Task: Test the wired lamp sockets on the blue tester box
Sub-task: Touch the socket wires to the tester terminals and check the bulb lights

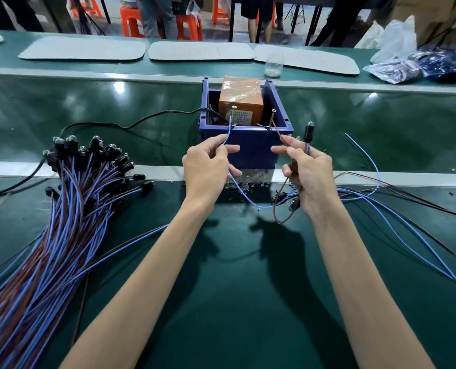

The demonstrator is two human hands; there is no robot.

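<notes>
The blue tester box point(251, 145) stands on the green conveyor belt with an orange transformer point(240, 101) inside and two upright metal screws. My left hand point(208, 166) pinches a blue wire point(228, 134) whose bare tip reaches up to the left screw. My right hand point(308, 171) pinches a brown wire point(278, 132) pointed at the right screw and also holds the black lamp socket point(308, 131) with its small bulb upright. The two wires loop down between my hands. The bulb does not look lit.
A big bundle of wired sockets point(70, 182) lies at the left. A few loose wired sockets point(381, 198) lie at the right. A black power cord point(131, 123) runs left from the box. A clear jar point(273, 66), grey mats and plastic bags sit beyond.
</notes>
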